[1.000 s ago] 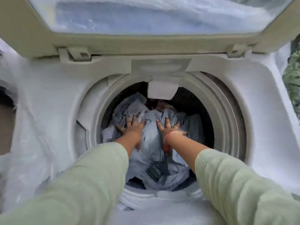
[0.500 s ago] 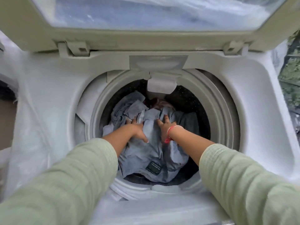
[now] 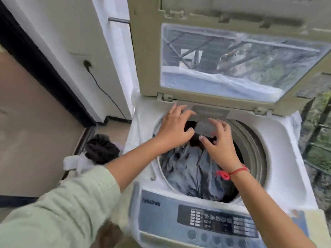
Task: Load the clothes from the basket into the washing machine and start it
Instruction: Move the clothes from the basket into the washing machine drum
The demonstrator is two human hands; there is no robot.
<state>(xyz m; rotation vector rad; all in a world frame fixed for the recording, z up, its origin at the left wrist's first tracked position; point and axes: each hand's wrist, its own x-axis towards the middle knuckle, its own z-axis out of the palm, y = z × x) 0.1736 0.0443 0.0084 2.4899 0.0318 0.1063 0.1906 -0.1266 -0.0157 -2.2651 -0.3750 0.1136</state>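
Observation:
The top-loading washing machine (image 3: 286, 158) stands with its lid (image 3: 146, 59) raised. Grey-blue clothes (image 3: 186, 169) lie piled in the drum. Both my hands are above the drum's far-left side, pinching a small dark brown garment (image 3: 194, 139) between them. My left hand (image 3: 174, 129) covers the garment's upper end with the thumb across it. My right hand (image 3: 219, 145), with a red thread at the wrist, pinches the lower end. On the floor to the left lies a heap of dark and white laundry (image 3: 101, 149); the basket itself is hidden by my sleeve.
The control panel (image 3: 215, 221) with buttons and a display runs along the machine's near edge. A black power cord (image 3: 102, 90) hangs down the white wall on the left. A railing (image 3: 318, 140) and greenery lie to the right of the machine.
My hands have come up from pressing the grey-blue clothes down in the drum and now hold a dark garment over the opening. The view has pulled back and turned left.

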